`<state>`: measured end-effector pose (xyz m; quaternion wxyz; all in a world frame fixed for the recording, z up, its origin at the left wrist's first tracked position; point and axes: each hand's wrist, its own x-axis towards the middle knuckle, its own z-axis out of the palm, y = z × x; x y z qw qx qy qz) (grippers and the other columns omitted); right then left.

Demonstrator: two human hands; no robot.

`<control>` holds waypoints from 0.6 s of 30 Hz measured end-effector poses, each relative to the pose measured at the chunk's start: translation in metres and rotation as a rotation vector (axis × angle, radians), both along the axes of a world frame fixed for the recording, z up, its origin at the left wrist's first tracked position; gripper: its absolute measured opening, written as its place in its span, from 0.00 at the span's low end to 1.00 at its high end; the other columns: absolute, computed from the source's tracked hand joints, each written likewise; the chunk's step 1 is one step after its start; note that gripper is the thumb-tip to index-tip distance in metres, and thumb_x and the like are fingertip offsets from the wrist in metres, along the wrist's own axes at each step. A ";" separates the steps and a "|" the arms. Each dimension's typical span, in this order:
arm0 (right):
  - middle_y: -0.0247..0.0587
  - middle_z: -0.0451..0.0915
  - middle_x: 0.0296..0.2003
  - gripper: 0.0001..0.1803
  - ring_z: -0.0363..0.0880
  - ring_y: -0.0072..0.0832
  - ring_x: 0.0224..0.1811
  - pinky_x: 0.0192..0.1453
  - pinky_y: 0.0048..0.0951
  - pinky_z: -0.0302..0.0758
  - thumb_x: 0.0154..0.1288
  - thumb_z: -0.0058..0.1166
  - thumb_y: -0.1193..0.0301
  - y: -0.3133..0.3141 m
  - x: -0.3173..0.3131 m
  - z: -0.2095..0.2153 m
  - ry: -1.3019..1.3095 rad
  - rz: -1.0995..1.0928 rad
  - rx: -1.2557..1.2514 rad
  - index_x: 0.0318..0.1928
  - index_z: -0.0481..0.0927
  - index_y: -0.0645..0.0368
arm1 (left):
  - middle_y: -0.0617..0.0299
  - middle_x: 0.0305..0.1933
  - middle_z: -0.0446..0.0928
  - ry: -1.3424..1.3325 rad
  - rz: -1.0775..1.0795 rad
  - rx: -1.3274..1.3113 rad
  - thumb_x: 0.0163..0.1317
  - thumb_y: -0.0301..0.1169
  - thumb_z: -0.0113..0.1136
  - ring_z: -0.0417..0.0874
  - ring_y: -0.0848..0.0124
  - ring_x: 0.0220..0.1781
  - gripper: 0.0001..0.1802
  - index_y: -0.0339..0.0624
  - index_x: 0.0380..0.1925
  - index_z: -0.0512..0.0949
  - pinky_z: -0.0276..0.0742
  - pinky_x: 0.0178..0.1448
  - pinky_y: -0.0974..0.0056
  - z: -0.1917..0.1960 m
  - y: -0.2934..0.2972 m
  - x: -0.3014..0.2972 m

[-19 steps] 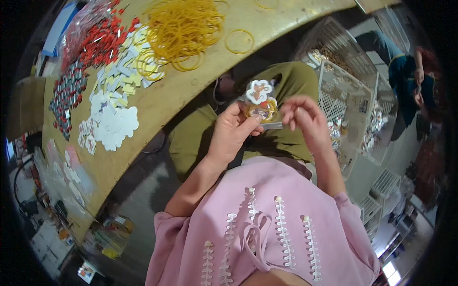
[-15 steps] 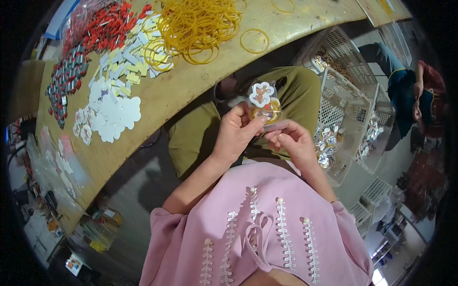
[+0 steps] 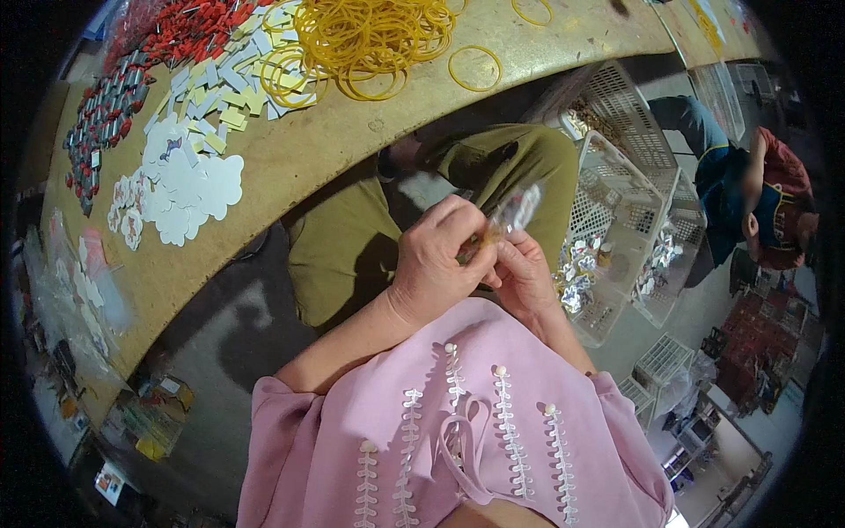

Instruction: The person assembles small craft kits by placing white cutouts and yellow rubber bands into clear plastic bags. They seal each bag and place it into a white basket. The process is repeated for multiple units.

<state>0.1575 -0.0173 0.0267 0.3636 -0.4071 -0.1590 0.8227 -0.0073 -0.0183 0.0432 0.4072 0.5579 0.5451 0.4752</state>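
I see left hand [image 3: 437, 264] pinching small clear packet [image 3: 513, 214] | right hand [image 3: 525, 275] gripping it below | white basket [image 3: 629, 220] beside.

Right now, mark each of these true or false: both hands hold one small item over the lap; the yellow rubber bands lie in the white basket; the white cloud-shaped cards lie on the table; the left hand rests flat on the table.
1. Both hands, the left hand and the right hand, hold one small clear-wrapped item over the lap. True.
2. The yellow rubber bands lie in the white basket. False: they are heaped on the table.
3. The white cloud-shaped cards lie on the table. True.
4. The left hand rests flat on the table. False: it is raised over the lap, gripping the item.
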 end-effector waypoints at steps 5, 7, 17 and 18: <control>0.34 0.79 0.29 0.06 0.75 0.19 0.28 0.31 0.20 0.71 0.67 0.56 0.72 0.000 0.003 -0.005 0.003 0.019 0.150 0.41 0.78 0.61 | 0.63 0.36 0.75 0.148 -0.018 0.343 0.34 0.22 0.71 0.78 0.61 0.36 0.19 0.44 0.27 0.72 0.76 0.39 0.60 -0.002 0.001 0.003; 0.34 0.79 0.32 0.06 0.76 0.19 0.30 0.34 0.20 0.73 0.67 0.54 0.72 0.001 0.004 -0.002 -0.003 -0.043 0.140 0.41 0.78 0.60 | 0.64 0.36 0.75 0.169 -0.018 0.397 0.34 0.21 0.70 0.78 0.62 0.36 0.19 0.45 0.27 0.72 0.76 0.38 0.61 0.000 0.001 0.003; 0.32 0.82 0.36 0.06 0.81 0.19 0.37 0.41 0.23 0.79 0.67 0.52 0.75 0.004 0.006 0.004 -0.086 0.020 0.276 0.42 0.80 0.61 | 0.59 0.35 0.76 0.036 -0.094 0.334 0.41 0.12 0.62 0.77 0.63 0.31 0.18 0.43 0.33 0.75 0.74 0.35 0.65 -0.004 -0.002 -0.001; 0.33 0.82 0.36 0.06 0.81 0.19 0.37 0.41 0.23 0.79 0.67 0.52 0.75 0.005 0.003 0.007 -0.080 0.017 0.272 0.42 0.80 0.61 | 0.58 0.34 0.75 0.005 -0.100 0.260 0.42 0.11 0.60 0.77 0.65 0.30 0.18 0.42 0.33 0.75 0.73 0.35 0.67 -0.003 -0.004 -0.001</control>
